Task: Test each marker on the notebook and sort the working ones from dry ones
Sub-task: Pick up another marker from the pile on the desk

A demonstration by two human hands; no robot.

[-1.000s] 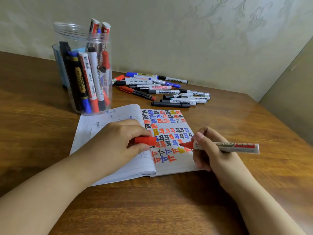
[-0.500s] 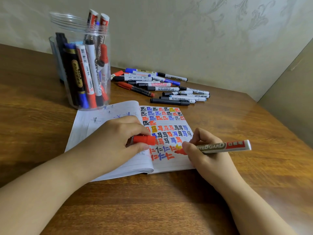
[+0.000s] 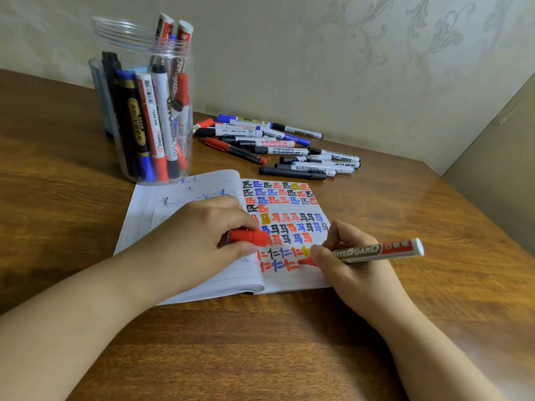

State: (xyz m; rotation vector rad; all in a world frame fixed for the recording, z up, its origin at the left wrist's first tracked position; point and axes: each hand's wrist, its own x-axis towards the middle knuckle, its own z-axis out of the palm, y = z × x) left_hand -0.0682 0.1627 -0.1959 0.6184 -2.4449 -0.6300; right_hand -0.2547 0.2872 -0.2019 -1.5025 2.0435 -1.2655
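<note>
Red tip now down on page, up 1 s ago: test stroke starting.
R hand pinches uncapped red-and-white whiteboard marker on open lined paper notebook; L hand holds red plastic cap.

The marker in my right hand reads "ITEBOARD". One marker in the jar says "WB-8801". A marker on the table reads "WHITEBOARD".

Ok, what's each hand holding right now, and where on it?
The right hand grips the red marker near its tip end. The left hand pinches the red cap between thumb and fingers, resting on the notebook.
</note>
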